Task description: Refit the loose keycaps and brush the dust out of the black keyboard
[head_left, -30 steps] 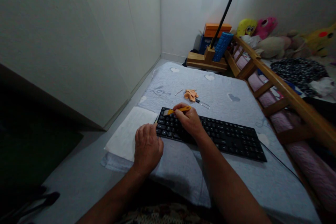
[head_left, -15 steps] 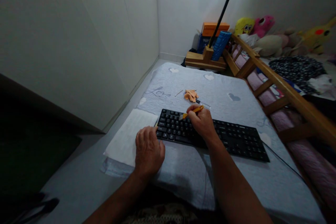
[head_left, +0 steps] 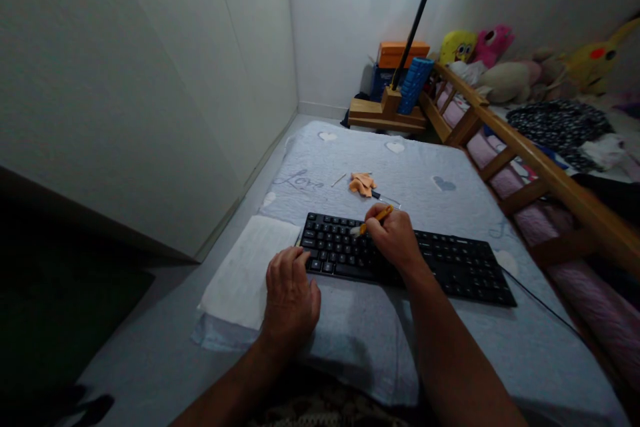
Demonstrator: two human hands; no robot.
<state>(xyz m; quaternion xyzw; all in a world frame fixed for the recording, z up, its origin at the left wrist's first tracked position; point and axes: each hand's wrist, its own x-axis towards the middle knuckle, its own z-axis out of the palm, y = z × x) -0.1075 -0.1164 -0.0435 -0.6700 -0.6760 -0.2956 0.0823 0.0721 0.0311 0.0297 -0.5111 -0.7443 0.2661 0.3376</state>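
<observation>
A black keyboard (head_left: 345, 269) lies across the cloth-covered surface (head_left: 320, 153). My right hand (head_left: 395, 233) is closed around a small brush (head_left: 384, 213) with a yellow-orange handle, its pale bristles down on the upper key rows. At the keyboard's left end rests my left hand (head_left: 290, 290), fingers side by side with the tips at the corner keys and the thumb apart. White folded paper or cloth (head_left: 240, 273) lies beneath and beside that hand. Beyond the keyboard are an orange cloth (head_left: 363, 184), a thin tool with a black handle (head_left: 376, 195) and a cotton swab (head_left: 339, 180).
A keyboard cable (head_left: 540, 307) runs off to the right. A wooden bed rail (head_left: 530, 153) borders the right side, with plush toys (head_left: 495, 47) behind it. A wooden stand with a black pole (head_left: 390, 107) stands at the back; a pale cabinet (head_left: 200, 80) fills the left.
My right hand has moved the brush slightly right and toward me over the keys. My left hand has shifted a little right at the keyboard's corner. The view has tilted slightly.
</observation>
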